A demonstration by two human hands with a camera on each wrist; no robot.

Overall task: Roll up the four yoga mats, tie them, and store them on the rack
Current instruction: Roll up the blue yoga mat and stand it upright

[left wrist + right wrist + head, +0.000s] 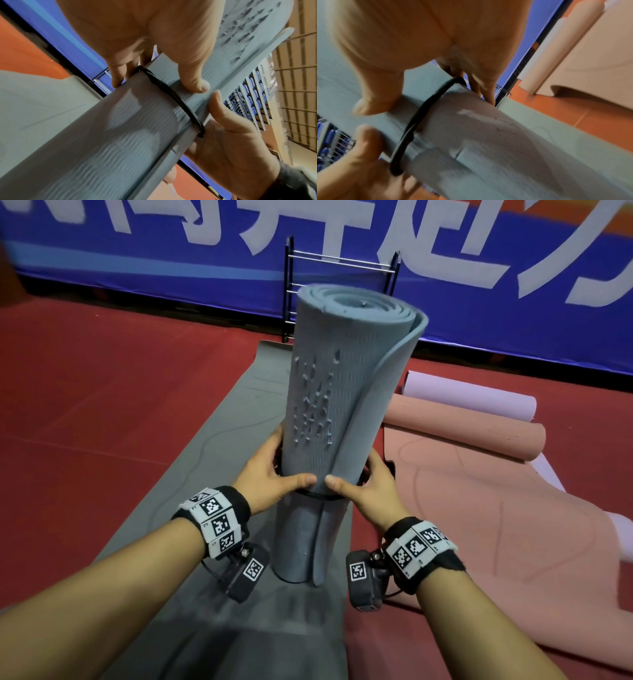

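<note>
Grey-blue rolled foam yoga mat (342, 412) stands upright at frame centre, ringed low by a thin black elastic band (173, 100). Left hand (270, 477) and right hand (363, 484) both clasp the roll at the band, thumbs nearly meeting.

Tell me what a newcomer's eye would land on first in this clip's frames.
First comes the rolled grey-blue mat, standing on end at centre on a flat grey mat, with both hands, left and right, gripping it where a black band circles it. To the right lie a pink mat and a lilac mat, each only part rolled. Behind, a metal rack stands against a blue banner.
</note>
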